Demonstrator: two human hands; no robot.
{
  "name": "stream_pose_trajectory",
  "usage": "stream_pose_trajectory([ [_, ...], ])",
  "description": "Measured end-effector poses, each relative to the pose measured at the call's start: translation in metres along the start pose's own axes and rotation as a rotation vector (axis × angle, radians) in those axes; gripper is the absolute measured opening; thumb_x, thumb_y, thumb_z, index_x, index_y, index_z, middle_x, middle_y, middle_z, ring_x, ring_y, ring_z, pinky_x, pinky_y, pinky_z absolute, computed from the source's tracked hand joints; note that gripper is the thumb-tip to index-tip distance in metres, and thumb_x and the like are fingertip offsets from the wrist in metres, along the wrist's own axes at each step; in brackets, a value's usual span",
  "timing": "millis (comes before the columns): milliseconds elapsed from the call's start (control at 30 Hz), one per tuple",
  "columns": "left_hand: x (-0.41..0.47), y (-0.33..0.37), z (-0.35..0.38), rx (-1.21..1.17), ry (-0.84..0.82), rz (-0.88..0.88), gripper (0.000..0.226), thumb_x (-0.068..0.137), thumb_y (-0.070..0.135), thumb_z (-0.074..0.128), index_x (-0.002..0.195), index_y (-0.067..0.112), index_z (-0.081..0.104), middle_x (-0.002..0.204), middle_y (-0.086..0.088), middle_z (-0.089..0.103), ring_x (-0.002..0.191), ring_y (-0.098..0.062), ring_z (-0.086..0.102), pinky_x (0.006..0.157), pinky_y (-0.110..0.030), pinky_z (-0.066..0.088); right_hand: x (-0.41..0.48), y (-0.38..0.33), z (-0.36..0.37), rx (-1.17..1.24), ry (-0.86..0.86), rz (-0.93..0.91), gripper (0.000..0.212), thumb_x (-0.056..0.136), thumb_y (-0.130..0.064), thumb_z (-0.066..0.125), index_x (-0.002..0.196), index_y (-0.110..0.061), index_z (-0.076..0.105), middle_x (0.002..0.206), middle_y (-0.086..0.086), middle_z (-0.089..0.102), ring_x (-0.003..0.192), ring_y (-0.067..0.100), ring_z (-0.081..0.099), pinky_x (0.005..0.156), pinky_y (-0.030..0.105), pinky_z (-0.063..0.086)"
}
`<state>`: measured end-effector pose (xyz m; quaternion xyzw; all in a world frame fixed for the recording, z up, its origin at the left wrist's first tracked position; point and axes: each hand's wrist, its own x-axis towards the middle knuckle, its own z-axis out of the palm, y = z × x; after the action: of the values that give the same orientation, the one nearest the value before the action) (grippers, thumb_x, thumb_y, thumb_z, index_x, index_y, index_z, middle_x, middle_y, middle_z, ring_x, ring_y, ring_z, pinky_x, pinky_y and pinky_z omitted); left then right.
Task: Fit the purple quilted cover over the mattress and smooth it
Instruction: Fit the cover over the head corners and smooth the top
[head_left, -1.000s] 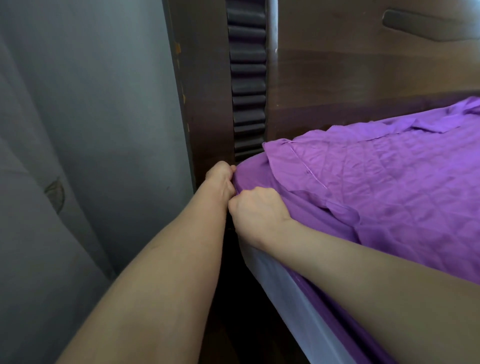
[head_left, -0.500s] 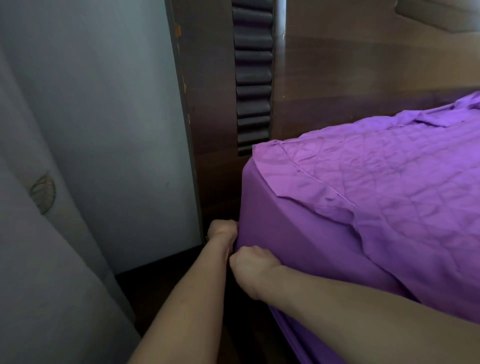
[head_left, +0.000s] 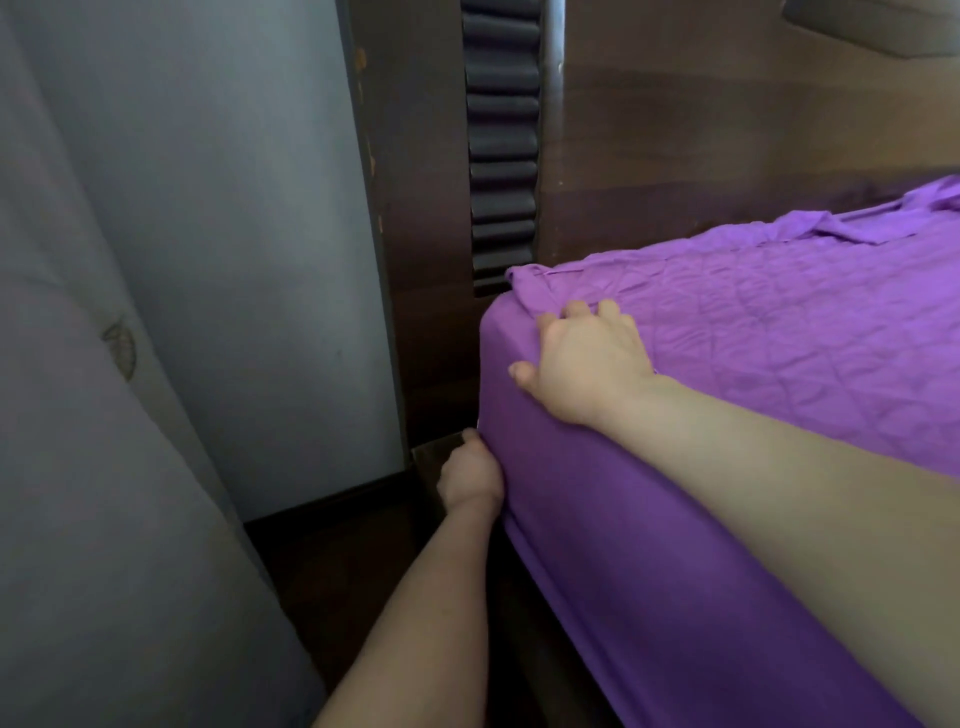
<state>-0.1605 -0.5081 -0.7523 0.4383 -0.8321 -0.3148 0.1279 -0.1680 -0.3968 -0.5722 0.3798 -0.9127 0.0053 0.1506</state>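
The purple quilted cover (head_left: 779, 332) lies over the mattress, its plain skirt pulled down over the near left corner and side. A fold of the quilted top is bunched at that corner. My left hand (head_left: 470, 475) is low at the corner's bottom edge, fingers curled on the skirt's hem beside the bed frame. My right hand (head_left: 589, 364) rests on top of the corner, fingers spread over the fabric, thumb down the side. The mattress itself is hidden under the cover.
A dark wooden headboard (head_left: 727, 130) with a ribbed black panel (head_left: 501, 140) stands behind the bed. A grey wall (head_left: 234, 234) and a pale curtain (head_left: 78, 415) close off the left. A narrow strip of dark floor (head_left: 337, 571) runs between curtain and bed.
Both hands dragged the skirt down over the corner, covering the white mattress side. My right hand then let go and rose to the top of the corner; my left hand stayed low.
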Motion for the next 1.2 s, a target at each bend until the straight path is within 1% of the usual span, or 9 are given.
stream_pose_trajectory([
  [267, 0.02, -0.01, -0.007, 0.265, -0.003, 0.026, 0.036, 0.095, 0.018, 0.027, 0.122, 0.017, 0.051, 0.126, -0.015, 0.06, 0.114, -0.034, 0.057, 0.087, -0.039, 0.047, 0.007, 0.0, -0.003, 0.15, 0.049, 0.117, 0.041, 0.093, -0.028, 0.053, 0.127, -0.005, 0.049, 0.129, 0.021, 0.05, 0.118, 0.039, 0.049, 0.092, 0.04, 0.043],
  [367, 0.025, -0.01, -0.009, 0.209, -0.05, -0.026, 0.041, 0.095, 0.022, 0.029, 0.127, 0.025, 0.054, 0.13, -0.013, 0.058, 0.117, -0.032, 0.055, 0.09, -0.039, 0.046, 0.013, 0.003, -0.01, 0.24, -0.014, 0.073, 0.033, 0.091, -0.004, 0.045, 0.123, -0.002, 0.051, 0.13, 0.02, 0.052, 0.119, 0.039, 0.05, 0.091, 0.039, 0.044],
  [533, 0.035, -0.017, -0.012, 0.256, -0.036, -0.035, 0.04, 0.096, 0.023, 0.03, 0.125, 0.023, 0.057, 0.129, -0.013, 0.059, 0.117, -0.032, 0.056, 0.091, -0.038, 0.047, 0.015, -0.017, -0.019, 0.384, 0.129, -0.018, 0.022, 0.087, -0.009, 0.052, 0.107, -0.003, 0.059, 0.117, 0.022, 0.06, 0.108, 0.042, 0.056, 0.072, 0.033, 0.037],
  [667, 0.034, -0.01, -0.003, 0.389, -0.003, -0.057, 0.038, 0.094, 0.016, 0.032, 0.118, 0.012, 0.061, 0.123, -0.013, 0.062, 0.113, -0.031, 0.059, 0.086, -0.04, 0.05, 0.003, -0.026, 0.003, 0.288, 0.122, -0.177, 0.021, 0.088, -0.005, 0.048, 0.106, -0.003, 0.059, 0.112, 0.019, 0.063, 0.104, 0.04, 0.059, 0.078, 0.039, 0.046],
  [833, 0.039, -0.01, -0.015, -0.036, -0.056, -0.079, 0.025, 0.092, 0.023, 0.046, 0.096, 0.008, 0.065, 0.114, -0.017, 0.065, 0.106, -0.031, 0.061, 0.083, -0.031, 0.047, 0.004, -0.026, 0.015, 0.286, 0.186, -0.197, 0.022, 0.088, -0.001, 0.045, 0.103, -0.004, 0.061, 0.105, 0.017, 0.066, 0.099, 0.039, 0.061, 0.065, 0.033, 0.033],
  [933, 0.033, 0.006, -0.043, -0.656, 0.046, -0.096, 0.027, 0.092, 0.013, 0.052, 0.065, 0.014, 0.052, 0.078, -0.014, 0.061, 0.071, -0.022, 0.059, 0.062, -0.023, 0.048, 0.001, -0.025, 0.016, 0.278, 0.199, -0.22, 0.022, 0.087, -0.003, 0.047, 0.103, -0.004, 0.062, 0.105, 0.019, 0.066, 0.098, 0.04, 0.061, 0.065, 0.034, 0.038],
  [1000, 0.037, 0.031, -0.076, -0.982, 0.03, -0.138, 0.04, 0.097, 0.033, 0.043, 0.064, 0.015, 0.054, 0.059, -0.006, 0.058, 0.051, -0.018, 0.054, 0.049, -0.019, 0.044, 0.0, -0.025, 0.015, 0.288, 0.2, -0.214, 0.023, 0.088, -0.006, 0.046, 0.105, -0.004, 0.062, 0.105, 0.02, 0.066, 0.098, 0.041, 0.062, 0.069, 0.037, 0.045],
  [1100, 0.044, 0.073, -0.117, -1.053, -0.253, -0.082, 0.062, 0.085, 0.065, 0.043, 0.092, 0.008, 0.066, 0.086, -0.009, 0.072, 0.077, -0.022, 0.068, 0.073, -0.031, 0.055, -0.003, -0.027, 0.016, 0.279, 0.23, -0.219, 0.023, 0.087, -0.004, 0.045, 0.103, -0.005, 0.063, 0.102, 0.019, 0.067, 0.094, 0.04, 0.063, 0.066, 0.036, 0.044],
  [1200, 0.052, 0.099, -0.125, -0.756, -0.168, 0.019, 0.054, 0.079, 0.047, 0.067, 0.109, 0.002, 0.064, 0.114, -0.011, 0.067, 0.097, -0.024, 0.066, 0.086, -0.031, 0.053, -0.004, -0.028, 0.016, 0.249, 0.232, -0.228, 0.024, 0.086, -0.004, 0.045, 0.102, -0.006, 0.063, 0.1, 0.018, 0.067, 0.092, 0.04, 0.063, 0.066, 0.038, 0.045],
])
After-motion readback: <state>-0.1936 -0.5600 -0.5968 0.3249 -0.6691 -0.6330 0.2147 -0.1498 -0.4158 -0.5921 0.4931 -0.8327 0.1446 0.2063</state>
